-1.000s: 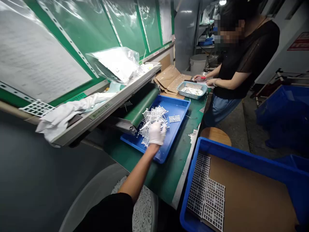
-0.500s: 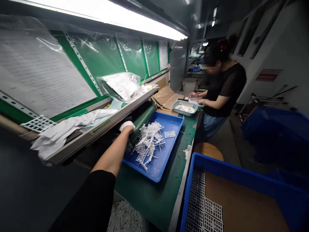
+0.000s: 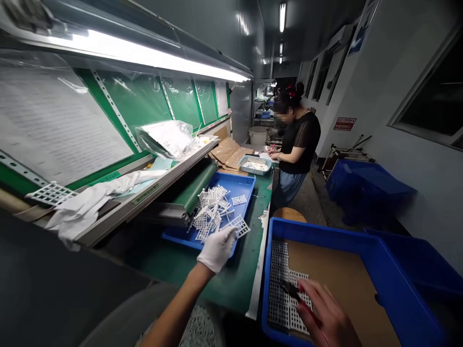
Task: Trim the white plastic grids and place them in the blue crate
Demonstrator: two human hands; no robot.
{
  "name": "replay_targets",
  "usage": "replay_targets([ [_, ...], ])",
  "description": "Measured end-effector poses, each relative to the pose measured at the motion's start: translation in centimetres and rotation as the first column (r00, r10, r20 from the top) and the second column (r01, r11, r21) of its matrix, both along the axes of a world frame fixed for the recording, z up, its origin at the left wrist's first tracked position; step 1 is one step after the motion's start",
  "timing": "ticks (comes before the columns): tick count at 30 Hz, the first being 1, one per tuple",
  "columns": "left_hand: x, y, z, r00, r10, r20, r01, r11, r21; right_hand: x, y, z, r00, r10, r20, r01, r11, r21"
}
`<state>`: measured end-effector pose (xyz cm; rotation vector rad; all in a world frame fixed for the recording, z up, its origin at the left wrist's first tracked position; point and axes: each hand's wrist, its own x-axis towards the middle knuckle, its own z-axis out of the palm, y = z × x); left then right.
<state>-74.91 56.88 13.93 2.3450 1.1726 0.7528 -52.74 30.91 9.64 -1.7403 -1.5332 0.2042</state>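
Observation:
My left hand (image 3: 217,250), in a white glove, pinches a white plastic grid piece (image 3: 238,226) over the near right corner of the blue tray (image 3: 249,185). In that tray lies a heap of similar white grids (image 3: 210,209) with thin sprues on some of them. My bare right hand (image 3: 327,311) is wrapped round the red handles of cutting pliers (image 3: 291,289), whose dark jaws point to the upper left. Beneath the pliers, grids (image 3: 280,260) lie in rows on brown cardboard inside a large blue bin (image 3: 329,229). Motion blurs the right hand slightly.
A green conveyor belt (image 3: 195,185) ends above the tray, under a metal shelf (image 3: 144,195). A tub of white scraps (image 3: 197,327) stands below. Beyond the tray is a light blue basket (image 3: 255,165). A person (image 3: 296,140) writes at the far end.
My left hand has come from beside the conveyor to the tray's near corner, now with a grid in it. My right hand with the pliers has entered view. The view has shifted rightward.

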Motion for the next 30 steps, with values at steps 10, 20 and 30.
replay_targets([
  [10, -7.9, -15.0, 0.2, 0.995, -0.098, 0.025, 0.095, 0.992, 0.084, -8.0, 2.1, 5.6, 0.761, 0.230, 0.606, -0.208, 0.972, -0.107],
  [20, -11.3, -19.8, 1.8, 0.996, -0.072, 0.050, 0.065, 0.991, 0.119, -13.4, 0.2, 6.2, 0.742, 0.164, 0.650, -0.170, 0.984, -0.054],
  [30, -12.1, -21.1, 1.4, 0.983, -0.077, 0.167, 0.084, 0.996, -0.036, -12.9, 0.8, 5.0, 0.716, 0.193, 0.671, -0.297, 0.954, 0.043],
])
